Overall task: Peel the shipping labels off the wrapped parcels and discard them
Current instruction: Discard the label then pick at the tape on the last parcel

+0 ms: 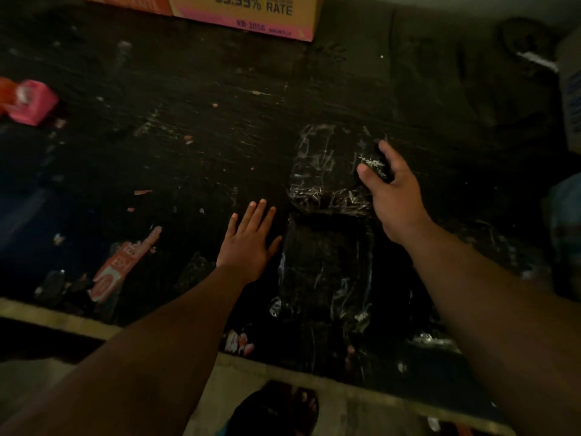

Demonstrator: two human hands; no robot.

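Observation:
Two parcels wrapped in shiny black plastic lie on a dark table. The far parcel [327,171] sits past the near parcel [323,272], almost end to end. My right hand [393,193] reaches over the far parcel's right side, its thumb and fingers curled onto the wrap. My left hand [251,237] lies flat with fingers spread, just left of the near parcel. No label shows on either parcel in this dim light. A peeled orange and white label strip [122,265] lies on the table at the left.
An orange and pink cardboard box [251,14] stands at the table's far edge. A crumpled pink and orange wrapper [28,102] lies at far left. Small paper scraps dot the table [188,121]. More scraps [239,341] sit at the near edge. My sandalled foot [279,407] shows below.

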